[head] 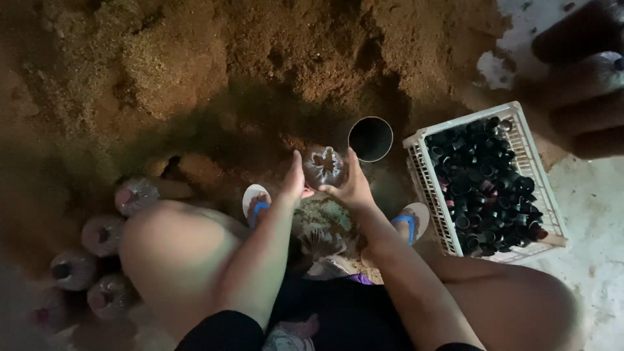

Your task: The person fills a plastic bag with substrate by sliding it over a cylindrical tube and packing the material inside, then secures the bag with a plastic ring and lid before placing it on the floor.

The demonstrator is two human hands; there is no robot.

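Head view: left hand (294, 182), right hand (350, 188) grips pressed around filled plastic bag (324, 166).

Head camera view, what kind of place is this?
Probably a mushroom-bag filling spot on a floor: a big sawdust-like heap, a filled plastic bag between both hands, and a white crate of black rings.
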